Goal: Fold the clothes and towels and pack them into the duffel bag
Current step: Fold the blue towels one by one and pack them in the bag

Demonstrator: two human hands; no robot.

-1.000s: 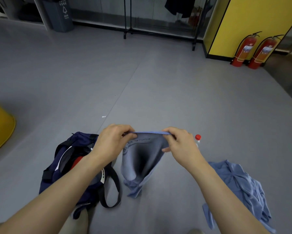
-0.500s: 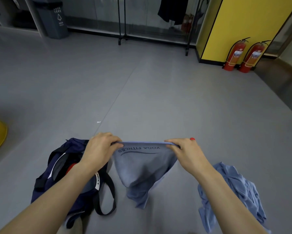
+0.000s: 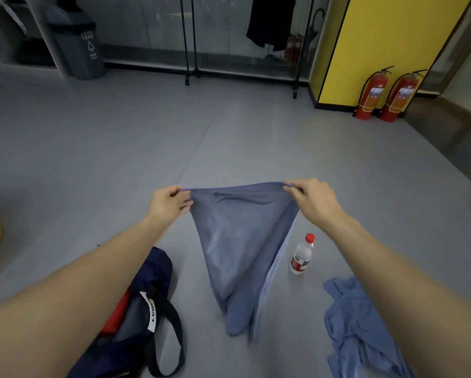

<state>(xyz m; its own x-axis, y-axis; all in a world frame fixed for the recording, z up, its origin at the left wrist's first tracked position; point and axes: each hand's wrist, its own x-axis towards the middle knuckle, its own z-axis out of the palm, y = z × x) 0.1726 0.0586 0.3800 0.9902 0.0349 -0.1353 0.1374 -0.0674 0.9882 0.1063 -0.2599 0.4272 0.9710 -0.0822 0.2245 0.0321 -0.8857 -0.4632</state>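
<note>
Hands spread wider apart, left hand (image 3: 168, 201) and right hand (image 3: 314, 199) each pinching the towel (image 3: 239, 249) top edge, bottle (image 3: 301, 256) now uncovered

Wide bare floor (image 3: 228, 132) across middle of frame, open beyond both hands. Centre blocked by towel (image 3: 237, 241) hanging from left hand (image 3: 167, 201) and right hand (image 3: 314, 199). Lower left taken by duffel bag (image 3: 158, 268), unzipped, strap looped near towel's tip. Narrow gap right of towel, bottle (image 3: 301, 256) upright in it. Lower right covered by crumpled blue garment (image 3: 359, 323). Top of frame lined with bin (image 3: 79, 50), clothes rack (image 3: 190, 50), fire extinguishers (image 3: 370, 94).
</note>
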